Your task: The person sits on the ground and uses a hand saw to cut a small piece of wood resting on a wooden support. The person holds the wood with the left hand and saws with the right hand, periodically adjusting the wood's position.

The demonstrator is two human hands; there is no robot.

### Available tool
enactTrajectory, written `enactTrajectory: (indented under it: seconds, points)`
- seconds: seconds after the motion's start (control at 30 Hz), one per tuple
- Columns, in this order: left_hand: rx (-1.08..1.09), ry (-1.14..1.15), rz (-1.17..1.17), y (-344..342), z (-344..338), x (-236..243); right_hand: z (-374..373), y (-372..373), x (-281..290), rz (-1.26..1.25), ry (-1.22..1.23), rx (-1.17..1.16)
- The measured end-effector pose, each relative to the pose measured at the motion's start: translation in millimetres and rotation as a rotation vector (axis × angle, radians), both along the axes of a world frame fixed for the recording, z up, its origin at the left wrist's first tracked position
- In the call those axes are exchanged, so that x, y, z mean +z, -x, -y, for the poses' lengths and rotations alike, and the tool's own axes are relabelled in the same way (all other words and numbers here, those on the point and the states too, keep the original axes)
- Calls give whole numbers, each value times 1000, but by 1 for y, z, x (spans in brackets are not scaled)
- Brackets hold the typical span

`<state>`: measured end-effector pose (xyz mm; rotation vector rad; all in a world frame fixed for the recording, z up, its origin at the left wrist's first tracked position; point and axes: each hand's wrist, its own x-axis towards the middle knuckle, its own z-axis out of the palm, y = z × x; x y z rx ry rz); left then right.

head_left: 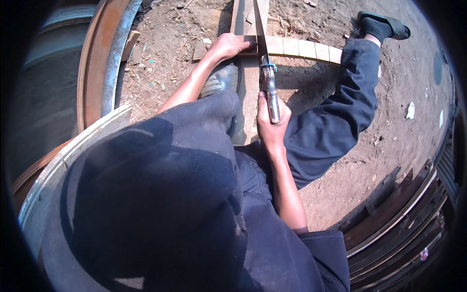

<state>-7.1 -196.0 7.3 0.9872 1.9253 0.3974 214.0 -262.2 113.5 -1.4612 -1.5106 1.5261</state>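
Note:
My right hand (273, 117) is wrapped round the straight, shiny handle of a handsaw (268, 80), with a blue tie near the handle's top. Its dark blade points away from me and crosses a short wooden plank (306, 50) lying left to right. Evenly spaced lines run across the plank's right part. On the plank's left part, close beside the blade, my left hand (227, 47) grips the wood; some fingertips are hidden. Under the plank runs a long timber beam (251, 92), pointing away from me. Whether the blade's teeth are in the wood I cannot tell.
My left shoe (221, 80) is beside the beam, and my right leg (335, 112) stretches out past the plank's right end. Curved boards and metal sheets (104, 63) stand at left. Dark slatted timbers (399, 228) lie at lower right. Wood chips litter the dirt ground (165, 53).

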Motion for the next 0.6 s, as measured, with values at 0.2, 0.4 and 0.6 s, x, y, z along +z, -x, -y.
enactTrajectory:
  seconds: [0.2, 0.4, 0.6]
  points:
    - [-77, -98, 1, 15, 10, -7, 8, -5, 12, 19, -15, 6]
    - [59, -39, 6, 12, 14, 0, -15, 8, 7, 24, 12, -11]
    - [-34, -63, -23, 6, 10, -3, 0, 6, 22, -4, -2, 61]
